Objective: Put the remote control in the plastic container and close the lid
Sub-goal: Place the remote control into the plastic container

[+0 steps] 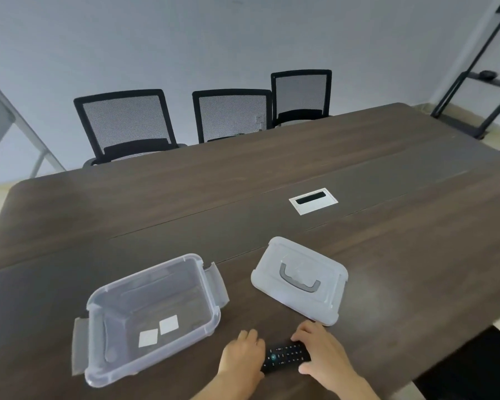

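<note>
A black remote control (pixel 285 357) lies flat near the table's front edge. My left hand (pixel 243 359) rests over its left end and my right hand (pixel 324 353) covers its right end, fingers curled on it. The clear plastic container (pixel 153 313) stands open to the left, with two white labels on its floor and nothing else inside. Its translucent lid (pixel 299 280), with a grey handle, lies flat on the table to the right, just beyond my right hand.
The dark wooden table (pixel 358 157) stretches far back, with a white cable port (pixel 313 201) in its middle. Three black mesh chairs (pixel 231 115) stand along the far side. A black metal stand (pixel 479 82) is at the right.
</note>
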`<state>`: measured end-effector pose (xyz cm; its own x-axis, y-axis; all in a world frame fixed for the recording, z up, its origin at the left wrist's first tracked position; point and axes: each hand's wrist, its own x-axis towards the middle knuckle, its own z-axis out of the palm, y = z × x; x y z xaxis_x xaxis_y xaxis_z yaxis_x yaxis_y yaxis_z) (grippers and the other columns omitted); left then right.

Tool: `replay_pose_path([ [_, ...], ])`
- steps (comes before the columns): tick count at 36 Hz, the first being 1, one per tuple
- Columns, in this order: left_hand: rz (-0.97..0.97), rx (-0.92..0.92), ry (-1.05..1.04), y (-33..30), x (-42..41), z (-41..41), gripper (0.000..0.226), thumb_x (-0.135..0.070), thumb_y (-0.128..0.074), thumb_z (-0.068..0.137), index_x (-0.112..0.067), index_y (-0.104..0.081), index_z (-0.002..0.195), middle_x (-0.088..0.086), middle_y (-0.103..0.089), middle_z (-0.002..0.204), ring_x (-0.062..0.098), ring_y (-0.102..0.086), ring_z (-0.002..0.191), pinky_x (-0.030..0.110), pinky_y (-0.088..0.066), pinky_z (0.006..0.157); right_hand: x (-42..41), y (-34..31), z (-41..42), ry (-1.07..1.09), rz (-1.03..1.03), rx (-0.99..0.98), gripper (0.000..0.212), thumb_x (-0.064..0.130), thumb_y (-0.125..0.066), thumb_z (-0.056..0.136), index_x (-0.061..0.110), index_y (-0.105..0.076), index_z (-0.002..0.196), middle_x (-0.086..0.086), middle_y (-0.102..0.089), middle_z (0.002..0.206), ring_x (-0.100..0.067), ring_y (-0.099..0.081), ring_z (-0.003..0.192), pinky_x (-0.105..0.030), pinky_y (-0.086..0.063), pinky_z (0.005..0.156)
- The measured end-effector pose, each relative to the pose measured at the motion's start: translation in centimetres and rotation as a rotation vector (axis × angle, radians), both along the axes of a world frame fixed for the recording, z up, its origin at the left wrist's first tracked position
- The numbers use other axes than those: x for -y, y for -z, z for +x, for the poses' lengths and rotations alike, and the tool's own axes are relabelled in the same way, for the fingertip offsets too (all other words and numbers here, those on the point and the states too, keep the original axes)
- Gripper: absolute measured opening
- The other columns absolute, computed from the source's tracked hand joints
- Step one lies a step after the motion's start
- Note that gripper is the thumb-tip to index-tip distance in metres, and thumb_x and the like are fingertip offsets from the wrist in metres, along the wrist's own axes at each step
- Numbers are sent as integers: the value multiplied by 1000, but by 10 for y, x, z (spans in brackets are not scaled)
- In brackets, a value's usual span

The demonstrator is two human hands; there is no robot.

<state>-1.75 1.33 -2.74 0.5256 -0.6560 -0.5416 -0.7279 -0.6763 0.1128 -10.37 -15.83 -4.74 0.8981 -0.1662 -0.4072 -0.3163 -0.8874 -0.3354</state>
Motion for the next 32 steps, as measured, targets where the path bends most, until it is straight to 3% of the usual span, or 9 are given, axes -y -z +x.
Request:
replay_pose_path([
  [6,-50,67,21,-14,2,2,46,-27,-61,88,-6,-48,127,13,-48,130,30,-47,118,41,-46,95,4,-16,7,39,20,35,52,27,-70,70,33,-57,119,16,-50,122,-11,-54,107,-25,-45,85],
  [10,-157,150,-22,-48,7,14,43,-26,-61,88,-8,-49,126,11,-51,126,28,-51,114,41,-51,89,16,-49,28,37,-1,136,44,24,-69,69,34,-59,111,19,-53,115,-8,-52,108,-22,-38,75],
  [21,-423,477,-198,-160,-71,97,29,-31,-60,85,-18,-52,109,-1,-54,111,18,-53,103,30,-54,73,-37,-171,140,-251,-172,513,45,31,-81,68,29,-64,109,11,-61,108,-15,-57,100,-30,-40,80],
  [25,-338,472,-325,-160,-114,111,27,-32,-59,86,-19,-51,109,-3,-52,112,16,-53,103,27,-49,68,-81,-171,172,-399,-209,517,40,30,-74,75,27,-60,112,7,-61,109,-18,-57,101,-31,-41,82],
  [32,0,299,-423,-106,-164,122,31,-22,-56,89,-11,-51,118,6,-55,122,25,-56,111,37,-51,82,-157,-125,206,-638,-299,256,24,16,-69,76,13,-61,98,-6,-66,99,-28,-64,91,-35,-43,77],
])
